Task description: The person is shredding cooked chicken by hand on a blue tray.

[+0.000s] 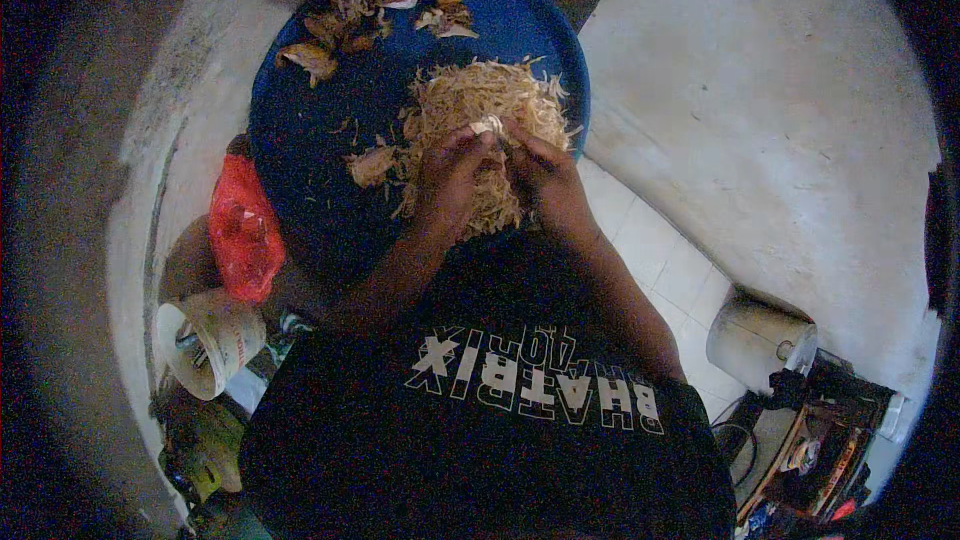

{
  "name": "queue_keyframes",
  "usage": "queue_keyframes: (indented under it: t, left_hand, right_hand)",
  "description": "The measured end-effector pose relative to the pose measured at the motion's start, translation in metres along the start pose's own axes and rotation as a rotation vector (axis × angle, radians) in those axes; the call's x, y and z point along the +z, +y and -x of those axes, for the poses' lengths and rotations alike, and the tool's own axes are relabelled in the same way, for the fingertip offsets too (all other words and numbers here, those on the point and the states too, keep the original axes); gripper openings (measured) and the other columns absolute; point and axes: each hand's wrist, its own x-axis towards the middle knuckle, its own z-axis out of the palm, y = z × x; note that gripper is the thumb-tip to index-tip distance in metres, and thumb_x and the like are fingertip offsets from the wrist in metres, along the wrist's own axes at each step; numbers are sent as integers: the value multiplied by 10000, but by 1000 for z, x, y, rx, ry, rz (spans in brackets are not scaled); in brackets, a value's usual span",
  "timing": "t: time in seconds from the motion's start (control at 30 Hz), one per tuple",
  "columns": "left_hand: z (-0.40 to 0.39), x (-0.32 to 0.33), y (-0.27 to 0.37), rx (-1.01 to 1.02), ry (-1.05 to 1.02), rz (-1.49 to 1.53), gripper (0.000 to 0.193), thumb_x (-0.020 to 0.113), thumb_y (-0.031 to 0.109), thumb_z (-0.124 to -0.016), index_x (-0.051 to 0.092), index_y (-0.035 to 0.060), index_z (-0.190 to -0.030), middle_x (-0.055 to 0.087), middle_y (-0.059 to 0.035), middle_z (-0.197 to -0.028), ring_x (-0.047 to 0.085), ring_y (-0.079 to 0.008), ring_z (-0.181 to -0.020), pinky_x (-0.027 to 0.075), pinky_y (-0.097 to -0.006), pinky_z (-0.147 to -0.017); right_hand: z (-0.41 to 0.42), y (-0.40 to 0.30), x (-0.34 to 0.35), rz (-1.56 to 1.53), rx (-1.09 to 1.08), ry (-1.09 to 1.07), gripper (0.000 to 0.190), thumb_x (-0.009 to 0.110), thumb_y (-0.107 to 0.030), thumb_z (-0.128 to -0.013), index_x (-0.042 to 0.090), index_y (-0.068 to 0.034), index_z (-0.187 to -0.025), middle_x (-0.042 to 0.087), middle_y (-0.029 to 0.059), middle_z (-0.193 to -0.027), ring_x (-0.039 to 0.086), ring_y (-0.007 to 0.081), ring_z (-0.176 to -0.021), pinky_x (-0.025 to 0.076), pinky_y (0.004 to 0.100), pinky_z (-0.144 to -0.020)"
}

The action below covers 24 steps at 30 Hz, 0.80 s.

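Both my hands meet over a heap of pale shredded fibrous strips [480, 94] on a round blue tray or tabletop [517, 7]. Between the fingertips is a small whitish piece [486, 124]. My left hand [454, 157] is closed on that piece from the left. Close by on the right, my right hand [536, 154] has bent fingers near the piece; whether they grip it is hidden. A larger tan piece [373, 166] lies left of the heap. Brownish-yellow peel-like pieces [311, 60] lie along the far edge of the blue surface.
A red plastic bag [247, 232] is at the left of the blue surface, above a whitish bucket [214, 345] holding some items. A pale wall stands on the right. At lower right are a metal pot [757, 334] and a dark appliance, perhaps a stove [817, 450].
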Motion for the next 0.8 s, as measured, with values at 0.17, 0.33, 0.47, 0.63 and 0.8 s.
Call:
queue_keyframes:
  t: [0.17, 0.33, 0.47, 0.63, 0.8]
  left_hand:
    - [-3, -4, -6, -19, 5, -58, 191, 634, 153, -884, 627, 7, -1007, 656, -69, -932, 621, -158, -810, 506, -281, -716]
    - [-2, 0, 1, 24, 106, 4, 202, 610, 153, -896, 606, 14, -1042, 656, -70, -943, 630, -161, -796, 513, -288, -722]
    - [3, 10, 13, 13, 120, 16, 192, 623, 165, -887, 616, 21, -1015, 657, -70, -944, 638, -168, -818, 524, -299, -717]
    - [-2, 0, 5, 25, 99, -171, 135, 649, 144, -868, 634, 34, -944, 661, -60, -904, 635, -158, -812, 526, -305, -719]
    - [-6, -9, -2, 34, 80, -50, 103, 652, 119, -861, 637, 42, -928, 660, -49, -877, 627, -139, -797, 514, -295, -705]
  right_hand:
    - [-5, 18, 3, 75, -255, 69, 304, 494, -126, -960, 593, -70, -1242, 546, -37, -821, 451, 59, -677, 387, 213, -615]
    - [0, 1, -4, -80, 138, 92, 306, 493, -30, -937, 602, -56, -1222, 641, 67, -1125, 571, 150, -958, 451, 276, -864]
    - [0, 6, -6, -25, -23, 88, 295, 506, -44, -938, 609, -58, -1214, 648, 62, -1089, 572, 133, -928, 466, 269, -827]
    - [4, 0, 1, 17, 51, -14, 273, 499, -95, -948, 623, -46, -1186, 589, 4, -852, 460, 61, -680, 399, 195, -611]
    - [4, 2, -11, 40, 78, 26, 280, 513, -84, -940, 619, -52, -1197, 615, 27, -963, 525, 103, -815, 443, 239, -744]
